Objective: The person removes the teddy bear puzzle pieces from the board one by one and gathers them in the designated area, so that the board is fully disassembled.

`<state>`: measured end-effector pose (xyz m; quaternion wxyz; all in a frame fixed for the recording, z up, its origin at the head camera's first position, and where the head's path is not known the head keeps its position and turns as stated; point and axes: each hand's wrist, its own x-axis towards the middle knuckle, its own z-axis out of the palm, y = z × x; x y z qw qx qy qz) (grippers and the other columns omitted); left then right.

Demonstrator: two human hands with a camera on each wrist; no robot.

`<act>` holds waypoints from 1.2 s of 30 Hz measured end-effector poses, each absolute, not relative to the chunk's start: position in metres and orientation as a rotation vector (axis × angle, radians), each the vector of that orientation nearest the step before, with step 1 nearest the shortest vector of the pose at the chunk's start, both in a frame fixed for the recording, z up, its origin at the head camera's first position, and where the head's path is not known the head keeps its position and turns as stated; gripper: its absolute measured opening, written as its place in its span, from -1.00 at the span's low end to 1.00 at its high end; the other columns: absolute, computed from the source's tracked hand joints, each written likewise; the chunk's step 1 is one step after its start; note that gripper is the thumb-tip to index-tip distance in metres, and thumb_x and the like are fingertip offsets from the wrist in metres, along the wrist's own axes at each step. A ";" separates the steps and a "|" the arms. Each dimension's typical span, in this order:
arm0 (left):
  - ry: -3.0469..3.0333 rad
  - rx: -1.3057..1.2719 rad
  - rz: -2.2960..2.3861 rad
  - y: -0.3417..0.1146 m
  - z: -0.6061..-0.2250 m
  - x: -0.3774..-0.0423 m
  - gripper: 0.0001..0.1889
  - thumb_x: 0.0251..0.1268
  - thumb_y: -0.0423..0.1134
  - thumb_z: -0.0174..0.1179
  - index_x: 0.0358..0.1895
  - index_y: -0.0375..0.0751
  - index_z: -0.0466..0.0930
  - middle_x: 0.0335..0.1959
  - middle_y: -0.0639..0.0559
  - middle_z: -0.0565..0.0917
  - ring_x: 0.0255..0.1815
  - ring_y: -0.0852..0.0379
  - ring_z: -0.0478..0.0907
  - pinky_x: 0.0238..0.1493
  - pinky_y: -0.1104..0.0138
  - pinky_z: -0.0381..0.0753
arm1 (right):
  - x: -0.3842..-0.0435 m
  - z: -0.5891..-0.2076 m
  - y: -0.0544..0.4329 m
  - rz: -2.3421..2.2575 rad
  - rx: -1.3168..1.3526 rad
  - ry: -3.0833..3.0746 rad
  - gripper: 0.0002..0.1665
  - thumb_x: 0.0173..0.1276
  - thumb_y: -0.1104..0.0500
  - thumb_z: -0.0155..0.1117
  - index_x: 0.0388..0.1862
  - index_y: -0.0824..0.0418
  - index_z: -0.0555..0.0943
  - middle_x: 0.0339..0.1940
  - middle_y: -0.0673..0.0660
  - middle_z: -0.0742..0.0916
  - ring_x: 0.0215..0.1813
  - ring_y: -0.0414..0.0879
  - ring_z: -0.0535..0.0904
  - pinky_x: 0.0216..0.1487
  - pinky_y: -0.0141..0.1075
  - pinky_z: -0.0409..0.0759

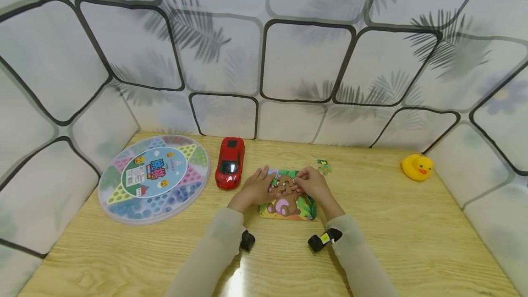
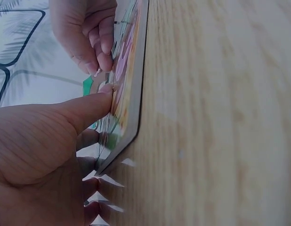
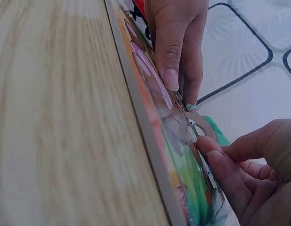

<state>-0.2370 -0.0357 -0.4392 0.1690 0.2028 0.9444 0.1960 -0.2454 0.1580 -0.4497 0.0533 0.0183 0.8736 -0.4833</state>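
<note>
A bear jigsaw puzzle in a flat board lies on the wooden table, between both hands. My left hand rests on its left side with fingers spread; in the left wrist view the thumb presses the picture. At the upper right of the bear, my right hand pinches a puzzle piece between thumb and fingertips. That brown and green piece stands tilted up from the board in the right wrist view, partly hidden by fingers. A loose puzzle piece lies just beyond the board's upper right corner.
Left of the puzzle stands a red toy car, with a round Chinese checkers box farther left. A yellow rubber duck sits at the far right. Patterned panels enclose the table's back and sides.
</note>
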 end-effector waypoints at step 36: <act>2.648 0.572 0.624 -0.037 -0.440 -0.235 -0.25 0.36 0.05 0.08 0.50 -0.11 0.00 0.53 -0.16 -0.20 0.52 -0.15 -0.28 0.43 -0.05 -0.11 | -0.240 -0.462 0.229 -2.028 0.116 2.258 -0.77 0.38 0.37 0.12 -0.08 0.54 0.44 -0.51 0.00 0.68 -0.49 -0.24 0.64 -0.42 -0.45 0.62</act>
